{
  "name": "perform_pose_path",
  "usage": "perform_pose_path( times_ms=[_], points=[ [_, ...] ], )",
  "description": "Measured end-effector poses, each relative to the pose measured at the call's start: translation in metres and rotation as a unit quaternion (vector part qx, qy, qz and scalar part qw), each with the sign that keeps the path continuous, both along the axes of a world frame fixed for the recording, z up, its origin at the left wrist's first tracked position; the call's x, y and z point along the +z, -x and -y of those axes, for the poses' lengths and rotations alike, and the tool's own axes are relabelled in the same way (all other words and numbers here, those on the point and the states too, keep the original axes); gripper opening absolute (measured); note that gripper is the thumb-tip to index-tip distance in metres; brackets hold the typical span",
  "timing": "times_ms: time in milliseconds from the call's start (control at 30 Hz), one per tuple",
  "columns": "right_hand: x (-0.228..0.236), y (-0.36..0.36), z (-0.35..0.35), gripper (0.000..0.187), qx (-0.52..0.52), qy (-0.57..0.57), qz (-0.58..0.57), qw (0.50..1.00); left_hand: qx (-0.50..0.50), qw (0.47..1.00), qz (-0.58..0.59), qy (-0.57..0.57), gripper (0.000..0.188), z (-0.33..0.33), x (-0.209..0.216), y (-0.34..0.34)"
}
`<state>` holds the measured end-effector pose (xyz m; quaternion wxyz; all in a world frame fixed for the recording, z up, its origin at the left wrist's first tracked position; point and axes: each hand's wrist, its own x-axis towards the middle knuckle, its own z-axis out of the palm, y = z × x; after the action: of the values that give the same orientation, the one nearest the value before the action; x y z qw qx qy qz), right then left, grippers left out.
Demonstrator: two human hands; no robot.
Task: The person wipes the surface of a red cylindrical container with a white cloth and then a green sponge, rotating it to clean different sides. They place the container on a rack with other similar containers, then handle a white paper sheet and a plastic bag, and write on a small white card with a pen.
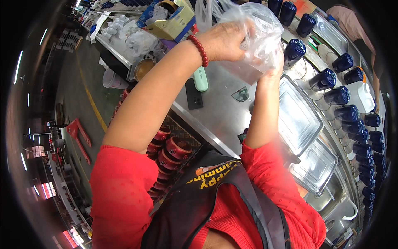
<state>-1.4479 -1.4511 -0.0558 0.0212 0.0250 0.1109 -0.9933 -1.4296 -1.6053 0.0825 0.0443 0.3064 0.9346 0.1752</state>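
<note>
A clear, crinkled plastic bag [262, 39] is held up over the metal table. My left hand [226, 42], with a red bead bracelet at the wrist, has its fingers closed on the bag's left side. My right hand [272, 69] grips the bag's lower right. Something pale shows through the plastic, but I cannot make out what. Below the hands, a mint-green oblong case [201, 79] lies beside a dark phone [194, 97]. A small dark-green flat piece [240, 94] rests near my right forearm.
Dark blue glossy bottles [295, 50] line a curved conveyor on the right. Clear-lidded trays [299, 116] sit beside my right arm. A yellowish carton [172, 27] stands at the back left. Red round parts [176, 148] are stacked under the table. Another person's arm [348, 20] reaches in at upper right.
</note>
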Motion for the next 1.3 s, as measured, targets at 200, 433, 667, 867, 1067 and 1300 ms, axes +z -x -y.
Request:
perform_pose_path(
  times_ms=[200, 433, 667, 867, 1067, 1300],
  points=[
    [0.000, 0.016, 0.028, 0.027, -0.079, -0.136, 0.026, 0.987, -0.020, 0.997, -0.046, -0.065, 0.028, 0.056, -0.007, 0.023],
    [-0.031, 0.045, 0.041, 0.021, 0.094, 0.182, 0.062, 0.977, 0.051, 0.972, -0.153, -0.173, 0.022, 0.109, 0.009, 0.035],
    [-0.048, 0.064, 0.083, 0.016, 0.096, 0.144, 0.127, 0.977, 0.118, 0.959, -0.152, -0.208, 0.013, 0.153, 0.004, 0.052],
    [-0.068, 0.072, 0.120, 0.018, 0.100, 0.176, 0.129, 0.971, 0.103, 0.955, -0.241, -0.137, 0.016, 0.181, -0.001, 0.065],
    [-0.079, 0.082, 0.149, 0.020, 0.103, 0.172, 0.107, 0.974, 0.045, 0.932, -0.338, -0.125, 0.010, 0.216, -0.011, 0.077],
    [-0.082, 0.095, 0.185, 0.022, 0.129, 0.181, 0.100, 0.970, 0.090, 0.929, -0.263, -0.246, 0.011, 0.250, -0.014, 0.095]
  ],
)
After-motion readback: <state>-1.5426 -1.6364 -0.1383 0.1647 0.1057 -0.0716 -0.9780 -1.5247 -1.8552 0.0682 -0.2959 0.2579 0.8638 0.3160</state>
